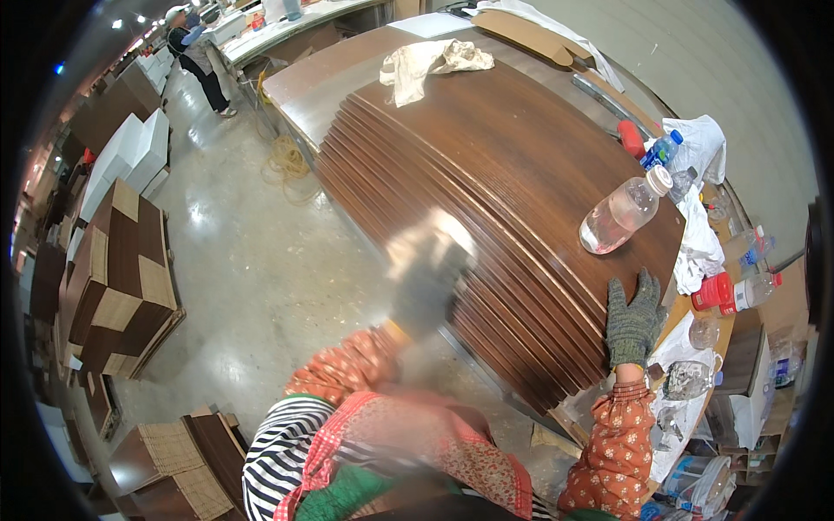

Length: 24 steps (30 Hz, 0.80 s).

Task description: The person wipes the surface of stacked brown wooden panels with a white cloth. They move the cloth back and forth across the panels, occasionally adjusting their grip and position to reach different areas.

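Observation:
A stack of dark brown wood panels (539,165) lies on the table in front of me, its long left edges showing as several stepped strips (452,234). My left hand (427,291), in a grey glove, is smeared by motion over those edges. Bunched in it is what looks like a pale cloth (445,227), also blurred. My right hand (632,321), in a grey-green knitted glove, lies flat with its fingers out on the near right corner of the top panel. Just beyond it a clear bottle with a white cap (618,213) rests on the panel.
A crumpled white rag (430,68) lies on the stack's far end. Bottles, a red jar (712,291) and white cloths (695,243) crowd the table's right side. Panel stacks (122,269) stand on the floor at left. Another person (198,61) stands at the far left.

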Each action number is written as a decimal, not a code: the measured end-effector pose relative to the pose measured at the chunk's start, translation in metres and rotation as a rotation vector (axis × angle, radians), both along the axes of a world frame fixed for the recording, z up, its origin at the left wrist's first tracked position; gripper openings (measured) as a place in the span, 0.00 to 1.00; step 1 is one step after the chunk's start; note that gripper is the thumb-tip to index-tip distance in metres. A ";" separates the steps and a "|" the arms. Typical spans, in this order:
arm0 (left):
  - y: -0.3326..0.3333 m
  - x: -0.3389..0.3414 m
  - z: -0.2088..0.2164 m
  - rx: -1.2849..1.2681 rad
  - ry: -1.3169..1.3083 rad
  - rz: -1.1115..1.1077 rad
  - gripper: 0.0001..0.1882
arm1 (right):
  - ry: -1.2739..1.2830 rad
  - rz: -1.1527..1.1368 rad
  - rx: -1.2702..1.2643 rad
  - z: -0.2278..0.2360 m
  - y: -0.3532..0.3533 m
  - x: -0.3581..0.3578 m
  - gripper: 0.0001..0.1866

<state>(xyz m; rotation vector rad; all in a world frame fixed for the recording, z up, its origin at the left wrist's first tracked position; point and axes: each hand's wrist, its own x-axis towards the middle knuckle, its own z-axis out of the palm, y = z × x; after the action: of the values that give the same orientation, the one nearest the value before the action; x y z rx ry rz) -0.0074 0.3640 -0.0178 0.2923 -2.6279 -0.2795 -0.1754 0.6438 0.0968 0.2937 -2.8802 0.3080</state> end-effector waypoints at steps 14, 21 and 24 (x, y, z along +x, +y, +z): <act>0.055 -0.001 0.008 0.094 -0.007 0.102 0.21 | -0.012 0.006 0.014 0.002 0.000 0.001 0.38; -0.055 -0.010 0.043 -0.368 -0.121 0.315 0.28 | -0.005 0.001 0.019 -0.001 0.003 -0.003 0.38; -0.105 -0.022 0.048 -0.362 -0.130 0.374 0.31 | -0.008 -0.003 0.017 -0.002 0.003 -0.004 0.38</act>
<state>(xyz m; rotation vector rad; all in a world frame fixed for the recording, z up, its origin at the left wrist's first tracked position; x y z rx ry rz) -0.0296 0.2594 0.0305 0.6806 -2.6161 0.3456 -0.1790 0.6470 0.0951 0.2922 -2.8925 0.2857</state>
